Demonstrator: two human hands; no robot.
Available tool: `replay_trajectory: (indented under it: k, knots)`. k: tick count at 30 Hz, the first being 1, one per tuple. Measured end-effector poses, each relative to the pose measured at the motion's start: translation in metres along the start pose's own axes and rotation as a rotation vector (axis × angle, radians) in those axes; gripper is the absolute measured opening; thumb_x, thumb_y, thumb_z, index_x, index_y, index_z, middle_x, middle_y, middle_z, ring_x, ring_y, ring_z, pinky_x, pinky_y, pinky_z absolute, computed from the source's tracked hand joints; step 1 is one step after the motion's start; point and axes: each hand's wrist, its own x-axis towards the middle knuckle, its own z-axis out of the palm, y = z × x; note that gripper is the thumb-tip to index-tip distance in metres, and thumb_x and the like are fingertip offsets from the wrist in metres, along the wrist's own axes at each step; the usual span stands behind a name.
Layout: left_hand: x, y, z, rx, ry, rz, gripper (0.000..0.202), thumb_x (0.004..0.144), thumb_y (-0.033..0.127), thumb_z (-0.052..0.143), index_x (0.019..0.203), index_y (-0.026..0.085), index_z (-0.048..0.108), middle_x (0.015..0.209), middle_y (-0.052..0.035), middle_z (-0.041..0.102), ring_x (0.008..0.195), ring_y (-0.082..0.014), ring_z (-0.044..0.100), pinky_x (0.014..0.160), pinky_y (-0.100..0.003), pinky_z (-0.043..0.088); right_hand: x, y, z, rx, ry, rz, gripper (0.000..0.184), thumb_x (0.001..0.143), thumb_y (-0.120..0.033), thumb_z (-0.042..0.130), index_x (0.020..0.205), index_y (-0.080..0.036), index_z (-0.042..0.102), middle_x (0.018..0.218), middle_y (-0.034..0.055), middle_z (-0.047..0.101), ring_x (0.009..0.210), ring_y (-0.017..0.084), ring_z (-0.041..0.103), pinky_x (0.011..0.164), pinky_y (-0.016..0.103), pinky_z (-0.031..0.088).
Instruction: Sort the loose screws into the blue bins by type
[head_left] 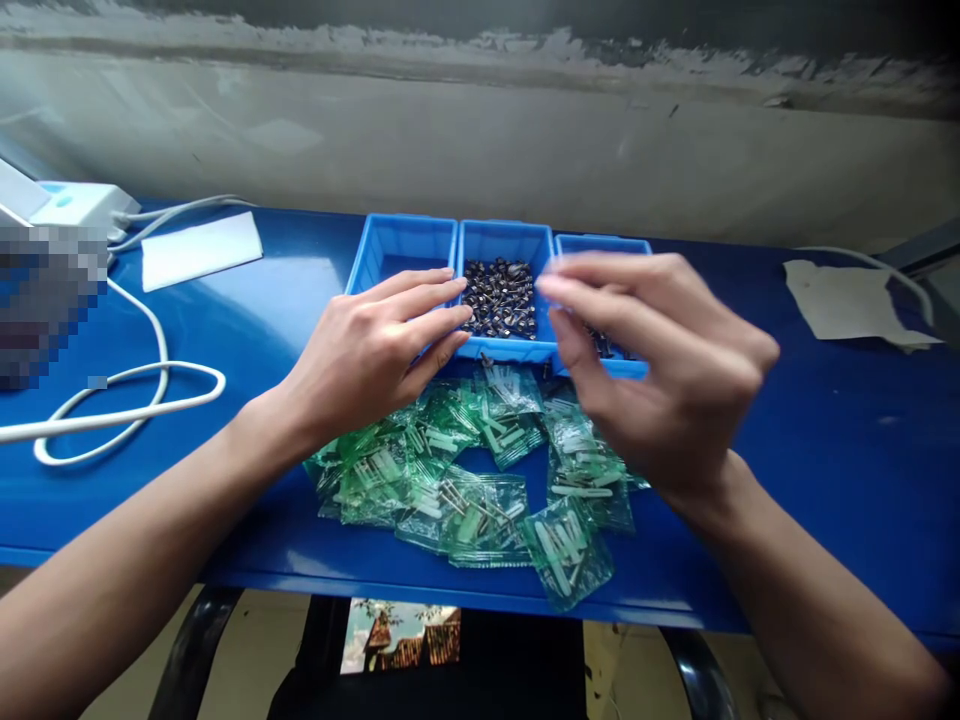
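Observation:
My left hand (375, 350) hovers with fingers stretched out flat over the front of the left blue tray (401, 245), holding nothing. My right hand (660, 370) is raised over the right blue tray (604, 245), fingers extended toward the left and close together; nothing shows between them. Between the two hands stands the middle blue tray (499, 238), filled with small dark metal parts (501, 298). Below the trays lies a heap of small green-tinted plastic bags (480, 470) with pale pins inside.
A blue table (825, 450) carries everything. At the far left a white cable (135, 390) loops beside a white device (71, 205), with a white paper sheet (199, 248) behind it. Crumpled paper (847, 300) lies at the right. A grey wall rises behind.

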Motion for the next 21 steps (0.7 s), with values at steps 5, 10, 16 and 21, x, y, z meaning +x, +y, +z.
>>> replay_trajectory:
  k: [5,10,16,21]
  knots:
    - [0.0,-0.001,0.0,-0.014,0.005,0.012,0.028,0.11,0.028,0.059,0.125,0.014,0.077,0.141,-0.0137,0.074,0.137,-0.0341,0.071,0.108,-0.053,0.068,0.003,-0.005,0.005,-0.332,-0.204,-0.585,0.012,0.098,-0.01,0.069,0.103,-0.02,0.075,0.121,0.0111,0.079,0.104,0.027,0.068,0.076,0.043,0.059]
    - [-0.002,-0.006,0.001,-0.039,-0.004,0.009,0.027,0.111,0.029,0.056,0.125,0.017,0.077,0.143,-0.0126,0.073,0.139,-0.0331,0.07,0.112,-0.052,0.067,0.012,0.003,0.018,-0.48,-0.334,-0.627,0.021,0.102,-0.009,0.059,0.116,-0.016,0.072,0.141,0.0127,0.07,0.12,0.029,0.059,0.093,0.049,0.057]
    - [-0.002,-0.008,0.006,-0.021,0.054,0.047,0.026,0.112,0.029,0.058,0.121,0.014,0.077,0.137,-0.0116,0.076,0.134,-0.0325,0.073,0.107,-0.05,0.07,0.018,0.01,0.016,-0.45,-0.283,-0.714,0.017,0.1,-0.011,0.067,0.116,-0.014,0.069,0.135,0.0117,0.07,0.117,0.026,0.06,0.093,0.043,0.059]
    - [-0.002,-0.007,0.005,-0.004,0.065,0.067,0.025,0.111,0.028,0.061,0.124,0.014,0.078,0.136,-0.0125,0.076,0.134,-0.0326,0.073,0.107,-0.05,0.07,0.017,0.014,-0.003,-0.261,-0.173,-0.293,0.024,0.098,-0.021,0.078,0.121,-0.024,0.073,0.133,0.012,0.066,0.125,0.03,0.06,0.098,0.046,0.059]
